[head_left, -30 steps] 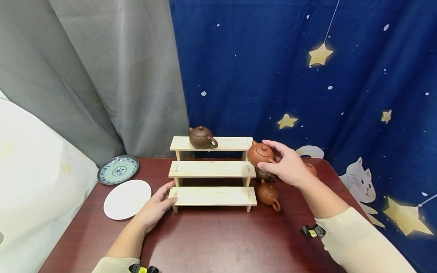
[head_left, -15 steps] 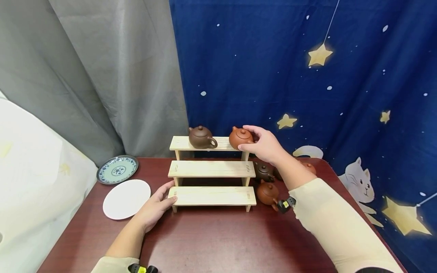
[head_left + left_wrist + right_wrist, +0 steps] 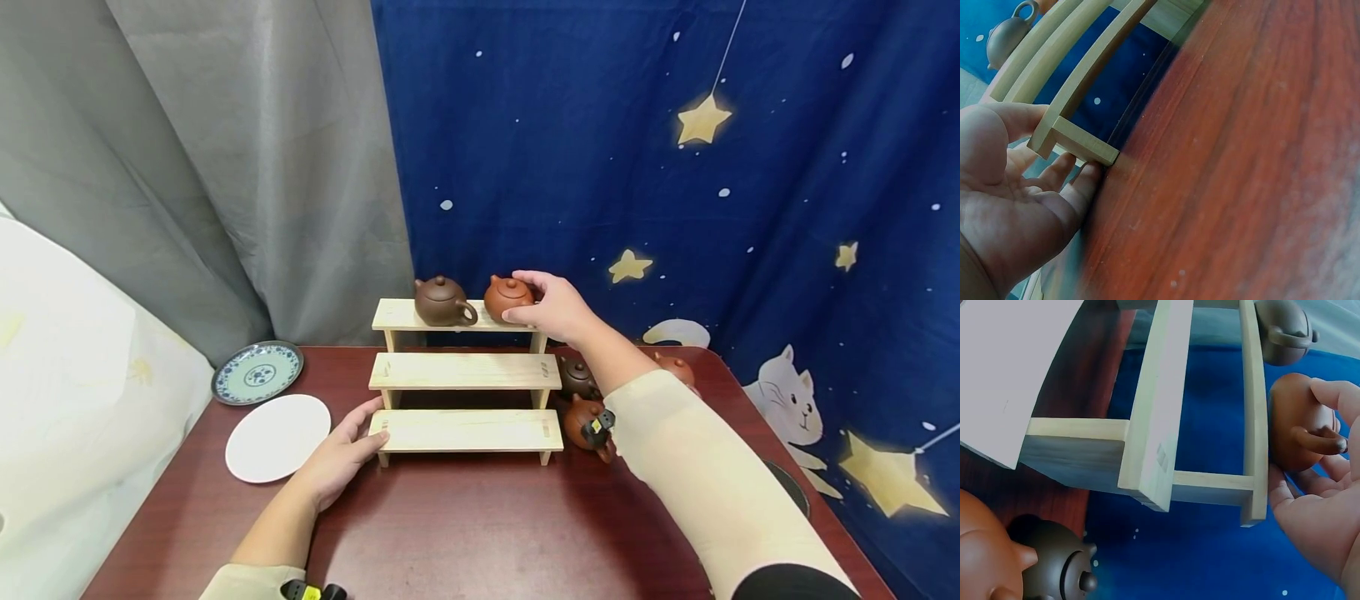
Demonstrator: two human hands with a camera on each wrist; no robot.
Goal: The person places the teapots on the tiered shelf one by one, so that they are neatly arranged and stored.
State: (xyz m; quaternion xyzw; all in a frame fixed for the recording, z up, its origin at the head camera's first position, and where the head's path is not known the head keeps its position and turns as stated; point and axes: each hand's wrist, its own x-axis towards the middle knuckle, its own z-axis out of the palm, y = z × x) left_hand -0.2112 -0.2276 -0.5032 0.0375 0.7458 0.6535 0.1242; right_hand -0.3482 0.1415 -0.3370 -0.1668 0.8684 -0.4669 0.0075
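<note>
A reddish-brown clay teapot (image 3: 506, 298) is upright on the top step of a pale wooden three-step display stand (image 3: 465, 372). My right hand (image 3: 553, 310) grips it from the right, thumb in front and fingers behind; in the right wrist view the teapot's handle (image 3: 1316, 440) points toward the palm. To its left on the same step stands a dark brown teapot (image 3: 441, 302), a small gap between them. My left hand (image 3: 341, 457) holds the left end of the bottom step, thumb on the board's edge and fingers curled by the leg (image 3: 1085, 142).
Right of the stand, a second reddish-brown teapot (image 3: 581, 419) and a dark teapot (image 3: 576, 377) stand on the dark red table (image 3: 465, 525). Another reddish one (image 3: 677, 367) is partly behind my right arm. A white plate (image 3: 277, 439) and a blue-patterned plate (image 3: 258, 374) lie at left.
My right hand has carried the reddish-brown teapot leftward from beside the stand onto the top step, then closer to the dark teapot. My left hand has stayed on the stand.
</note>
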